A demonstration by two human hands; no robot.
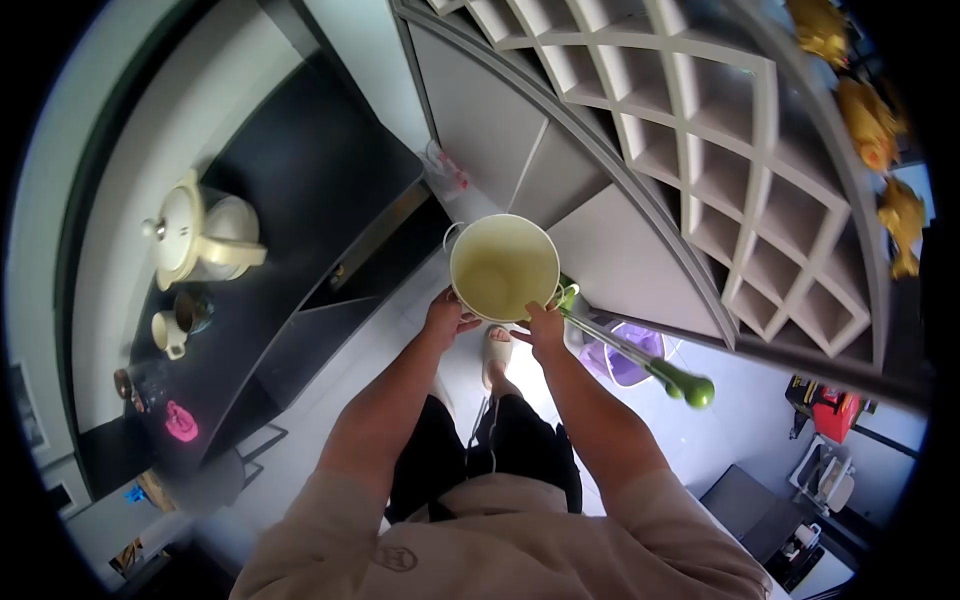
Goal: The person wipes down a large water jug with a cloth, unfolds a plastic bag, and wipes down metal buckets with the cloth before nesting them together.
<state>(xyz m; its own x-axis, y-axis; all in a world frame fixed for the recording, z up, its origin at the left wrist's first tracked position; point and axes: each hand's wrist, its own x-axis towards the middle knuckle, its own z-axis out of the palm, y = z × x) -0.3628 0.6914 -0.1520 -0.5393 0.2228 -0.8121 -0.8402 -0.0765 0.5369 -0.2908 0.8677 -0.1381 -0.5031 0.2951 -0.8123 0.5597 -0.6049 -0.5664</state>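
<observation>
A round cream bucket (503, 268) is held out in front of my body, its open top facing up. Its inside wall and bottom show. Small wire loops stick out at its sides. My left hand (443, 319) is closed on the near left side, some fingers hidden behind the bucket. On the near right, my right hand (543, 327) grips the rim with the thumb over the edge. A long stick with a green grip (690, 385) leans just to the right of my right hand.
A black counter (300, 150) on the left carries a cream pot (185, 235), a mug (165, 335) and a pink item (181, 422). A lattice rack (700, 150) and cabinet doors (480, 110) stand ahead. A purple bin (635, 358) sits on the floor right.
</observation>
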